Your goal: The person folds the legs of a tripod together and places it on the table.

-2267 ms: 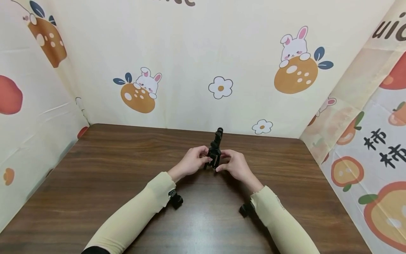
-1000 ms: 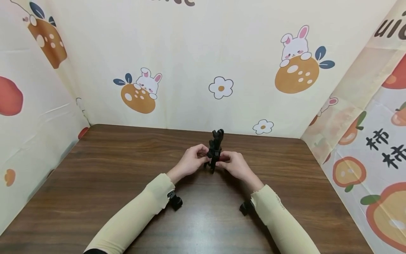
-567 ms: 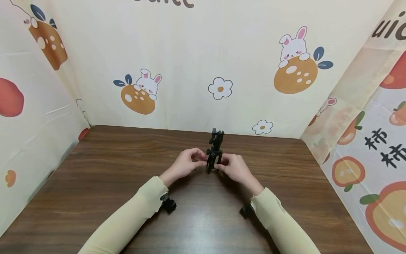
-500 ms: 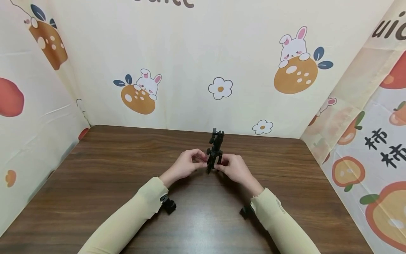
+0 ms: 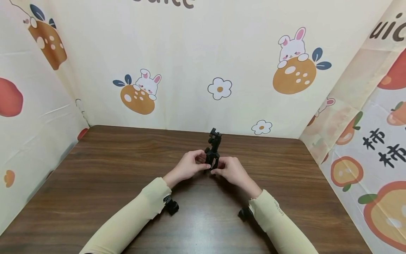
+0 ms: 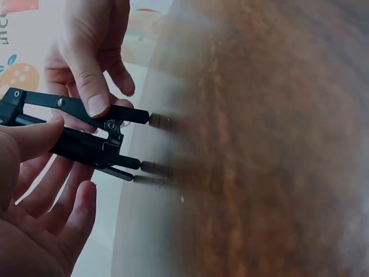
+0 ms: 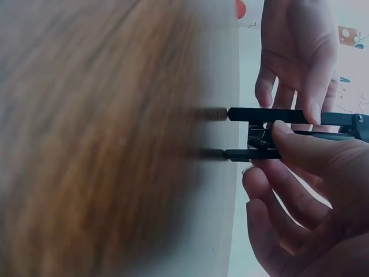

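Note:
A small black tripod (image 5: 214, 144) stands near the back middle of the table, its legs close together and their tips right at the tabletop. My left hand (image 5: 188, 165) pinches a leg from the left, thumb in front. From the right, my right hand (image 5: 233, 170) pinches the lower legs. In the left wrist view, a short hinged brace (image 6: 113, 128) links the tripod's legs, and the right thumb (image 6: 95, 101) lies on the upper leg. The right wrist view shows the right thumb (image 7: 288, 138) across the legs, with the left hand (image 7: 305, 63) beyond.
The brown wooden table (image 5: 127, 155) has a printed curtain (image 5: 190, 88) with rabbits and fruit rising behind it. More printed cloth (image 5: 364, 151) hangs along the right side, and a white sheet (image 5: 38, 134) along the left.
The tripod has turned about its upright axis and shifted slightly left. My left hand drew back a little, then came back onto a leg. The right hand stays at the legs.

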### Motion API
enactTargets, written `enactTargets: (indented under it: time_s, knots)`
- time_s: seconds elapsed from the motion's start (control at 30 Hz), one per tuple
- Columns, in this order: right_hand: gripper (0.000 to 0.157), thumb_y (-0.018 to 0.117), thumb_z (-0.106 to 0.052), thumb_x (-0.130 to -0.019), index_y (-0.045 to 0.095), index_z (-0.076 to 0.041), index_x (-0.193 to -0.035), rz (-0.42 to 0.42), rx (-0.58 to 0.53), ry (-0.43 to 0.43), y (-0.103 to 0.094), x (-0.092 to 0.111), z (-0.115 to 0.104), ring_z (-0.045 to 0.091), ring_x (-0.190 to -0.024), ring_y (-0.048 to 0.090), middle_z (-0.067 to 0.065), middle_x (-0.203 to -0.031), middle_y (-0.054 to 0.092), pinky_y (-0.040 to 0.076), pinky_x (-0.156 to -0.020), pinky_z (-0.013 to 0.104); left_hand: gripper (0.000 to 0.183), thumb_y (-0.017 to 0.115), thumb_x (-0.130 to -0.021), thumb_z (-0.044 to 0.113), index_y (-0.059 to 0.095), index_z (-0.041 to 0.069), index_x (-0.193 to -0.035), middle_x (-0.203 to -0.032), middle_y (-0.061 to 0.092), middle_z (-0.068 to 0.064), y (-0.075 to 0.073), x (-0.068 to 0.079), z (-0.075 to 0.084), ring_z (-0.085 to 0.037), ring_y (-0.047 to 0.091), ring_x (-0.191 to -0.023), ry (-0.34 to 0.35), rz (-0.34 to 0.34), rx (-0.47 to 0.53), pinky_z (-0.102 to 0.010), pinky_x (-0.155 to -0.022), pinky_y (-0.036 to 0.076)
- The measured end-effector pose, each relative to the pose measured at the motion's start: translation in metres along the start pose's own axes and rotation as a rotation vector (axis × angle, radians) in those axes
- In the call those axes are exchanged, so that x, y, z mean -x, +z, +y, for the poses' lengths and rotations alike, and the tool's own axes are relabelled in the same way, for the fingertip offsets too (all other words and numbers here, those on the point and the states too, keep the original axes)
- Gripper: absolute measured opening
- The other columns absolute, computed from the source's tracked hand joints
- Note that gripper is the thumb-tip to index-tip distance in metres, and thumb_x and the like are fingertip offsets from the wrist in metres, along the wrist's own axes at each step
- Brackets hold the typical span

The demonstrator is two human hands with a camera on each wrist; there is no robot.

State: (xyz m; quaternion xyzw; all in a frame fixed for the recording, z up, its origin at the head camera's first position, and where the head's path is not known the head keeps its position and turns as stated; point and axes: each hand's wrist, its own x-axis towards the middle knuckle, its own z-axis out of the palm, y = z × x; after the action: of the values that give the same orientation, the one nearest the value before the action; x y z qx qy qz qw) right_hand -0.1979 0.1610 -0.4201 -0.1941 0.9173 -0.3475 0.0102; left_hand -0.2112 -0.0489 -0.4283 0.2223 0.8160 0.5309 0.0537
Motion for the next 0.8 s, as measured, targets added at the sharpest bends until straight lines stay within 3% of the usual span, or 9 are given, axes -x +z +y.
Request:
enactTargets:
  time_s: [0.27, 0.43, 0.67, 0.8]
  knots:
    - [0.013, 0.084, -0.007, -0.079, 0.075, -0.012, -0.087, -0.022, -0.112, -0.058, -0.001, -0.001, 0.005, 0.012, -0.076, 0.067, -0.002, -0.079, 0.072, 0.053, -0.068, 0.031, 0.019, 0.078, -0.086, 0.008, 0.072, 0.007, -0.104, -0.093, 0.072, -0.001, 0.001, -0.001, 0.000, -0.013, 0.066, -0.086, 0.037, 0.007, -0.022, -0.034, -0.080, 0.053]
    - [0.012, 0.084, -0.008, -0.079, 0.073, -0.013, -0.082, -0.008, -0.075, -0.069, -0.001, -0.002, 0.007, 0.011, -0.076, 0.065, -0.004, -0.078, 0.071, 0.052, -0.067, 0.030, 0.015, 0.079, -0.085, 0.006, 0.074, 0.008, -0.099, -0.086, 0.072, 0.001, 0.001, -0.003, 0.001, -0.010, 0.065, -0.078, 0.069, 0.006, -0.082, -0.030, -0.073, 0.053]
    - [0.013, 0.086, -0.010, -0.076, 0.073, -0.012, -0.078, 0.018, -0.013, -0.125, -0.001, -0.003, 0.004, 0.009, -0.074, 0.064, -0.006, -0.076, 0.070, 0.051, -0.065, 0.029, 0.011, 0.080, -0.084, 0.008, 0.074, 0.010, -0.093, -0.077, 0.070, 0.006, -0.001, -0.003, 0.007, -0.007, 0.063, -0.070, 0.042, -0.001, -0.175, -0.029, -0.067, 0.052]
    - [0.018, 0.090, -0.014, -0.070, 0.072, -0.014, -0.073, 0.047, 0.009, -0.094, -0.002, -0.006, 0.005, 0.007, -0.068, 0.062, -0.007, -0.073, 0.069, 0.050, -0.063, 0.029, 0.010, 0.080, -0.084, 0.011, 0.074, 0.011, -0.093, -0.077, 0.070, 0.007, -0.002, -0.001, 0.010, -0.006, 0.064, -0.070, 0.025, -0.001, -0.214, -0.029, -0.068, 0.052]
